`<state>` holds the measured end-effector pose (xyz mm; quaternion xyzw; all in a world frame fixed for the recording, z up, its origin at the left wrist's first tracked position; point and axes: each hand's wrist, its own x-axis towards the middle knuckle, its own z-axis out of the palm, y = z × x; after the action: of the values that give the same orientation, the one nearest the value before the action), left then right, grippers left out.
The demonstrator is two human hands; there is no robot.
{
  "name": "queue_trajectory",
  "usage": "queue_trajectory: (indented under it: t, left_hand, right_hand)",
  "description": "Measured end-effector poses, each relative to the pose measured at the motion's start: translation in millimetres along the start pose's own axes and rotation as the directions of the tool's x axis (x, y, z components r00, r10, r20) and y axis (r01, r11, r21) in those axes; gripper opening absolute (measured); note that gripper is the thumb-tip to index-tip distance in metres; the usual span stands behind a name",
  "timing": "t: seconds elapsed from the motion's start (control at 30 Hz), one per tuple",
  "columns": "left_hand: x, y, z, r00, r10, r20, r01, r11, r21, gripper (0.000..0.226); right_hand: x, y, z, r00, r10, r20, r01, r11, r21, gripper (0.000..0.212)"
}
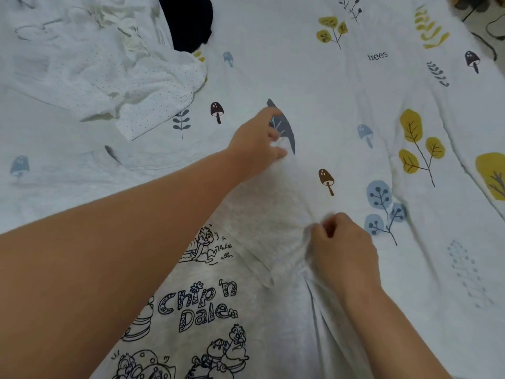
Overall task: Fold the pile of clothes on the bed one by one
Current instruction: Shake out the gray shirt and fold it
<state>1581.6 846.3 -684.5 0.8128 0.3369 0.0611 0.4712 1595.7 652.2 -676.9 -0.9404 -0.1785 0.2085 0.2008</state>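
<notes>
A pale grey T-shirt (218, 310) with dark "Chip 'n Dale" line drawings lies flat on the bed in front of me. Its sleeve (262, 214) stretches away from me between both hands. My left hand (257, 139) reaches far forward and pinches the sleeve's far end. My right hand (341, 247) grips bunched fabric where the sleeve meets the body, with creases running down from it. A pile of white clothes (95, 64), one piece with small dots, lies at the upper left.
The bed sheet (369, 91) is white with printed trees, leaves and mushrooms. A dark garment (188, 20) lies at the top beside the white pile. Dark cables (489, 31) show past the bed's far right corner.
</notes>
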Motion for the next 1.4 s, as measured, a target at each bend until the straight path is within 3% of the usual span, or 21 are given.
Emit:
queue_trajectory:
  t: [0.07, 0.13, 0.2, 0.27, 0.4, 0.53, 0.6, 0.67, 0.73, 0.8, 0.87, 0.93, 1.03, 1.17, 1.3, 1.4]
  left_hand:
    - [2.9, -8.9, 4.4, 0.995, -0.064, 0.079, 0.021, 0.891, 0.453, 0.087]
    - [1.5, -14.8, 6.6, 0.993, -0.038, 0.108, -0.043, 0.754, 0.655, 0.073]
    - [1.5, -16.9, 7.1, 0.990, 0.062, 0.130, -0.134, 0.734, 0.666, 0.036]
    - [4.5, -13.7, 6.4, 0.981, 0.174, 0.084, -0.190, 0.781, 0.595, 0.009]
    - [13.6, 5.0, 16.0, 0.947, 0.290, -0.139, -0.172, 0.821, 0.545, 0.007]
    - [1.3, 1.7, 30.6, 0.909, 0.320, -0.267, -0.071, 0.750, 0.657, 0.041]
    - [-20.4, -4.4, 35.2, 0.889, 0.395, -0.232, -0.148, 0.727, 0.671, 0.057]
    - [-42.5, -16.5, 38.8, 0.906, 0.414, -0.091, -0.243, 0.683, 0.689, 0.061]
    - [-58.4, -36.0, 34.8, 0.958, 0.279, 0.071, -0.243, 0.654, 0.717, 0.059]
    - [-68.7, -54.5, 25.3, 0.986, 0.074, 0.148, -0.159, 0.673, 0.722, 0.058]
    - [-74.0, -58.4, 13.9, 0.982, -0.024, 0.188, -0.121, 0.682, 0.721, 0.058]
    - [-80.4, -51.1, 1.2, 0.981, -0.051, 0.185, -0.098, 0.696, 0.711, 0.057]
    - [-98.6, -44.2, -23.7, 0.999, 0.011, 0.039, -0.034, 0.753, 0.657, 0.041]
    - [-140.1, -60.4, -75.7, 0.997, 0.049, -0.064, 0.004, 0.766, 0.643, 0.034]
    - [-186.8, -97.1, -136.4, 0.961, -0.078, -0.265, 0.226, 0.774, 0.592, 0.032]
    - [-217.0, -127.5, -172.4, 0.863, -0.237, -0.446, 0.464, 0.721, 0.514, 0.036]
  right_hand:
    - [2.6, -1.7, 3.5, 0.999, 0.000, 0.050, -0.001, 1.000, 0.011, 0.026]
    - [4.9, -3.6, 8.0, 0.995, -0.009, 0.098, 0.009, 1.000, 0.003, 0.029]
    - [7.6, -4.3, 11.9, 0.986, -0.054, 0.158, 0.056, 0.998, -0.011, 0.021]
    - [14.1, -4.3, 10.5, 0.987, -0.112, 0.115, 0.113, 0.994, 0.001, 0.008]
    - [37.7, -6.0, -4.9, 0.980, -0.170, -0.101, 0.174, 0.984, 0.029, 0.003]
    - [48.1, -4.9, -0.9, 0.973, -0.217, -0.083, 0.187, 0.942, -0.277, 0.023]
    - [38.9, -6.0, 4.4, 0.933, -0.312, -0.178, 0.237, 0.906, -0.350, 0.037]
    - [23.3, -8.0, 11.3, 0.886, -0.429, -0.176, 0.356, 0.872, -0.336, 0.051]
    - [10.0, -6.8, 18.7, 0.871, -0.489, 0.052, 0.466, 0.787, -0.405, 0.062]
    - [4.7, -1.3, 23.9, 0.861, -0.420, 0.285, 0.508, 0.710, -0.488, 0.062]
    - [5.3, -0.6, 21.6, 0.862, -0.368, 0.350, 0.506, 0.666, -0.548, 0.059]
    - [3.5, -13.3, 12.9, 0.868, -0.373, 0.326, 0.496, 0.646, -0.581, 0.052]
    - [-2.9, -45.4, 0.8, 0.847, -0.466, 0.256, 0.521, 0.633, -0.573, 0.036]
    - [-23.5, -94.2, 8.6, 0.765, -0.564, 0.311, 0.644, 0.650, -0.405, 0.028]
    - [-53.8, -137.4, 33.2, 0.656, -0.644, 0.393, 0.751, 0.608, -0.257, 0.030]
    - [-75.7, -167.5, 57.8, 0.574, -0.690, 0.441, 0.812, 0.550, -0.195, 0.029]
